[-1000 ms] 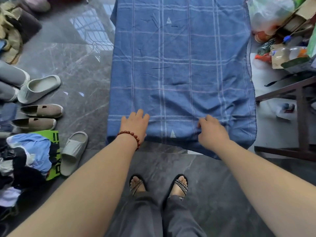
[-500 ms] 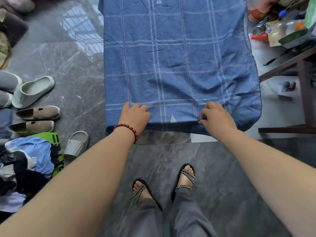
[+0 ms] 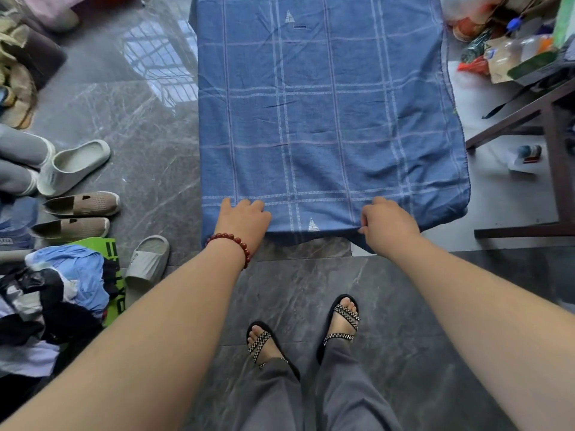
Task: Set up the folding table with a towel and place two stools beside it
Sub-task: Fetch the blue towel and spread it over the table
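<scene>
A blue checked towel (image 3: pixel 326 119) lies spread over the folding table, which it hides completely. My left hand (image 3: pixel 244 219), with a red bead bracelet on the wrist, holds the towel's near edge at the left; the fingers lie on top and the thumb is hidden. About a forearm's length to the right, my right hand (image 3: pixel 385 225) pinches the same edge with curled fingers. The towel's near right corner (image 3: pixel 448 213) droops over the side. No stool is in view.
Several shoes and slippers (image 3: pixel 77 163) and a heap of clothes (image 3: pixel 56 293) lie on the dark marble floor at the left. A dark wooden frame (image 3: pixel 557 169) stands at the right, with bags and bottles (image 3: pixel 504 48) behind it. My sandalled feet (image 3: pixel 342 318) stand just before the table.
Both hands have slid back to the towel's near edge. The left fingers, flat before, now curl over it, and my feet have stepped back.
</scene>
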{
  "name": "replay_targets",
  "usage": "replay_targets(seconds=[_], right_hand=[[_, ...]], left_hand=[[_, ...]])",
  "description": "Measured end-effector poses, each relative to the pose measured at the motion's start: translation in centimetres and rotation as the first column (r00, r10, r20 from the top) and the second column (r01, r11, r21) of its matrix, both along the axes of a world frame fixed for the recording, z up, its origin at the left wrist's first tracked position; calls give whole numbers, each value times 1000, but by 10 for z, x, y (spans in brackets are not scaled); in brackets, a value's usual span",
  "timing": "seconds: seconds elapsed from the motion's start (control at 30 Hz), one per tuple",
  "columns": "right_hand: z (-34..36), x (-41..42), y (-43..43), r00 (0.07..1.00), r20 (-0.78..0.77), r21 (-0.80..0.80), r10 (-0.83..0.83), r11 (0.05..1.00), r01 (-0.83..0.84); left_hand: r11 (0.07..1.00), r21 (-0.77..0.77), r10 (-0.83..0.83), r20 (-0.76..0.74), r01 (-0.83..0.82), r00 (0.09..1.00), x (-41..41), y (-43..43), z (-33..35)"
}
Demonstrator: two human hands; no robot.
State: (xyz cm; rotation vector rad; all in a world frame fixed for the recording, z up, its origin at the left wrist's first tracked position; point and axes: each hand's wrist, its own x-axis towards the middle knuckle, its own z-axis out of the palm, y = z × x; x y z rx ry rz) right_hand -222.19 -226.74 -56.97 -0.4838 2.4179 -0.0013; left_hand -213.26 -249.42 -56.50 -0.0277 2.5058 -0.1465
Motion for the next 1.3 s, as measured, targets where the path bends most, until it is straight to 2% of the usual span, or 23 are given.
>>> replay_targets(seconds=[0.17, 0.27, 0.47, 0.67, 0.8, 0.97, 1.1, 1.2, 1.3], right_hand=[[6, -3, 11, 999, 28, -114, -39, 993, 42], [10, -9, 13, 998, -28, -196, -63, 979, 57], [7, -39, 5, 992, -101, -237, -69, 971, 43], [-16, -74, 1, 989, -145, -149, 41, 987, -63], [-37, -89, 10, 992, -107, -93, 67, 993, -77], [-46, -88, 26, 992, -121, -75, -33, 997, 24], [-41, -94, 26, 982, -130, -34, -134, 991, 131], [-34, -106, 15, 981, -162, -67, -111, 993, 101], [-28, -123, -3, 982, -188, -151, -6, 988, -23]], left_hand=[[998, 36, 54, -20, -54, 998, 0, 10, 3], [996, 59, 69, -60, -65, 996, -4, 11, 5], [983, 111, 153, -32, -149, 988, -31, 24, -2], [961, 118, 259, -64, -251, 964, -60, 24, -21], [973, 70, 221, 3, -221, 975, -68, 15, -33], [953, 106, 274, 103, -285, 956, -73, 14, -35], [955, 71, 278, 117, -287, 953, -81, 17, -25], [961, 50, 266, 98, -272, 959, -94, 20, -20], [969, 58, 239, 39, -241, 970, -117, 22, -19]])
